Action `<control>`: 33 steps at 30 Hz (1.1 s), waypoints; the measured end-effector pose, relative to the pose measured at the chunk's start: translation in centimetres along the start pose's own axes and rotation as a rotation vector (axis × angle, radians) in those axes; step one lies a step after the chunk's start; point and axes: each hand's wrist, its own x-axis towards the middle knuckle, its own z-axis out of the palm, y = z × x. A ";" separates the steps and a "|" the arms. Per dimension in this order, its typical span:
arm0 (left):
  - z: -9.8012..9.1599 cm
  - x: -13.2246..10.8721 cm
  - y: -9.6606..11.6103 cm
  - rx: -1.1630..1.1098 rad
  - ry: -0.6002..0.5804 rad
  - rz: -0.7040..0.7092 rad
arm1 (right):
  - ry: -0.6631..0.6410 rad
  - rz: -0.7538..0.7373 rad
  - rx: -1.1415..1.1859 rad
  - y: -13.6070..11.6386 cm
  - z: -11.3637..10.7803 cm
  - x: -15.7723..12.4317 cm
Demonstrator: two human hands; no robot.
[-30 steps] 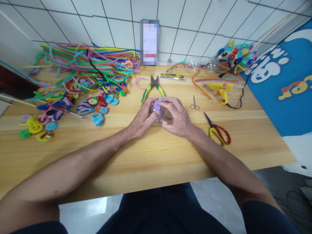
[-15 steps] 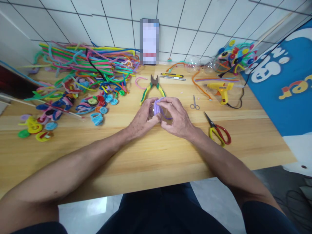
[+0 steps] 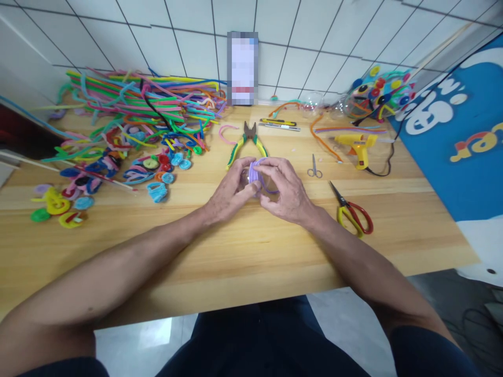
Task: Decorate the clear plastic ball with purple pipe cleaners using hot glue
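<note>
Between my hands is a purple pipe cleaner [image 3: 253,172], wound in several loops round something clear and rounded, partly hidden by my fingers. My left hand [image 3: 234,189] grips the wound bundle, thumb across its front and fingers behind. My right hand [image 3: 286,189] pinches the purple strand at the top right of the loops, and a loose length curves down below its fingers. Just beyond my hands lie pliers [image 3: 249,137] with green and yellow handles, jaws pointing away. A curved pink pipe cleaner [image 3: 226,134] rests left of the pliers.
Bundled coloured pipe cleaners [image 3: 129,99] and twisted pieces fill the back left. A phone [image 3: 242,68] leans on the tiled wall. To the right lie small scissors [image 3: 314,168], red-and-yellow-handled scissors [image 3: 350,210], a yellow glue gun [image 3: 357,145] with its cord, and a yellow cutter [image 3: 278,122].
Hardly anything differs. Both hands keep the same hold on the purple pipe cleaner, and the whole view has shifted very slightly.
</note>
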 end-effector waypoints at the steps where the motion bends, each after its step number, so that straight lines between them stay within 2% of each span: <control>1: 0.0 0.0 -0.1 0.009 0.005 -0.002 | -0.006 0.008 0.003 0.0 0.0 0.0; 9: -0.1 0.2 0.5 0.074 0.003 0.022 | 0.014 -0.031 0.000 0.1 -0.1 0.0; 16: 0.4 -0.1 -0.2 0.041 0.042 0.046 | 0.029 -0.035 0.066 0.2 -0.3 0.0; 22: 0.2 0.0 -0.3 0.177 0.074 0.091 | 0.048 0.134 0.208 0.3 -0.3 0.2; 28: 0.3 -0.1 0.1 0.360 0.060 0.228 | 0.188 0.421 0.430 0.1 -0.2 0.6; 33: 0.6 -0.3 0.5 0.444 0.048 0.288 | 0.211 0.448 0.387 -0.5 -0.3 1.0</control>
